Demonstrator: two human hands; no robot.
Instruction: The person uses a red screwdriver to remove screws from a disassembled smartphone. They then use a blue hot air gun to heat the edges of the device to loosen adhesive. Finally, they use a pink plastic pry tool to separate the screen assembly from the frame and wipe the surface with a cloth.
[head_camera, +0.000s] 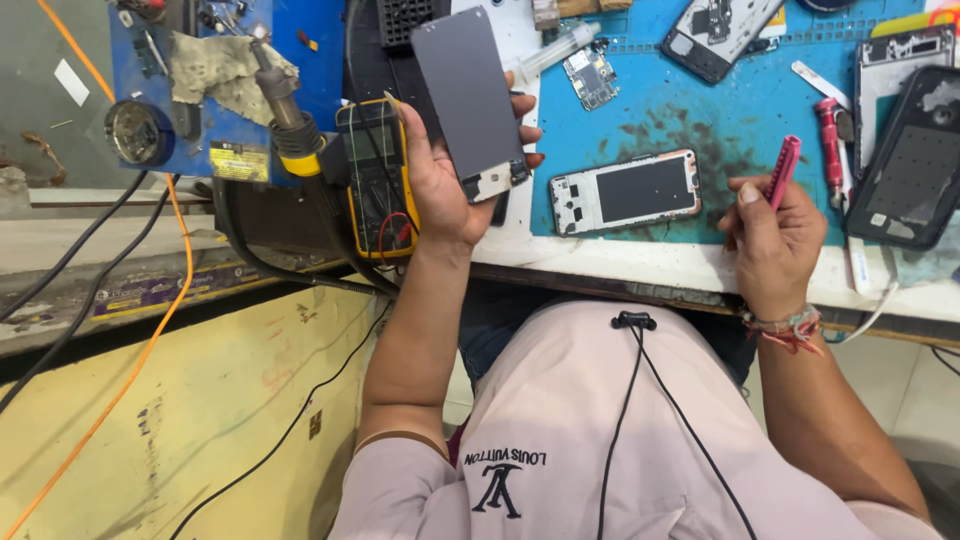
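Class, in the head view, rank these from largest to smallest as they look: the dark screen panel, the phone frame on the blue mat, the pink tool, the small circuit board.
1. Dark screen panel, raised nearer the camera, so unsure
2. Phone frame
3. Pink tool
4. Small circuit board

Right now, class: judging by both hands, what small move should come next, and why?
Probably lower the phone screen toward the open phone frame on the blue mat: the left hand holds it raised beside the frame, while the right hand holds a pink tool.
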